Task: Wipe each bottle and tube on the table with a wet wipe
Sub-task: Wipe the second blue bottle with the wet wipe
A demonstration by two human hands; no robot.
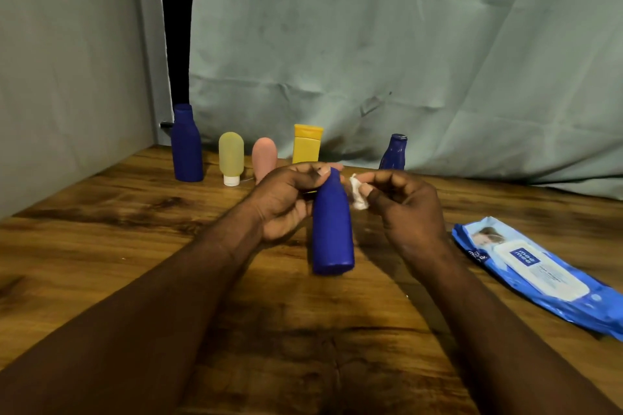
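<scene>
blue bottle [332,229] at the middle of the worktop [135,246], tilted, its neck in the left grip [286,199], fingers [313,175] curled round it. right grip [404,209] pinches a wadded wet wipe [357,194] just beside the neck. risk: held only at the top, damp plastic may slip and topple. unclear: whether its base rests down. cap hidden by fingers.

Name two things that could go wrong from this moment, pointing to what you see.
1. The left hand grips the blue bottle only near its top; wiped wet, it might slip onto the table.
2. The pink tube stands close behind the hands, so a wide stroke by the right hand with the wipe could topple it.
</scene>
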